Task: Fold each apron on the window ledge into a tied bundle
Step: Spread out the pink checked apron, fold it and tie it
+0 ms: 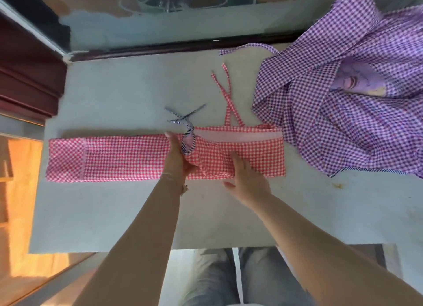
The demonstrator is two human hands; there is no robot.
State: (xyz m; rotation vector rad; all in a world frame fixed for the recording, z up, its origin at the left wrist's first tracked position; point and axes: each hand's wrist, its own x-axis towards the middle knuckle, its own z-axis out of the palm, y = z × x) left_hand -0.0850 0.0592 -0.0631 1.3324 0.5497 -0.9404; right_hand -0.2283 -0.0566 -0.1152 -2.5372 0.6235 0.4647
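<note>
**Red apron mid-fold, purple one untouched**

Left hand (177, 155) lay on the middle of the red gingham apron (128, 158), fingers straight along the cloth, the palm side apparently catching a raised fold. Right hand (246, 175) was flat and open, just right of it, pressing the same bunched fold down. Neither hand plainly gripped anything.

Apron was already a long narrow strip lying across the window ledge (126, 95), parallel to its far edge. Red ties (226, 95) trailed loose toward the far edge; blue striped neck strap (186, 125) lay at the strip's middle, also loose.

Purple gingham apron (343, 113) sat crumpled at the ledge's far right corner, unfolded.

Judgement: lengthwise folds done on the first; crosswise folding and tying left, then the whole second apron.
</note>
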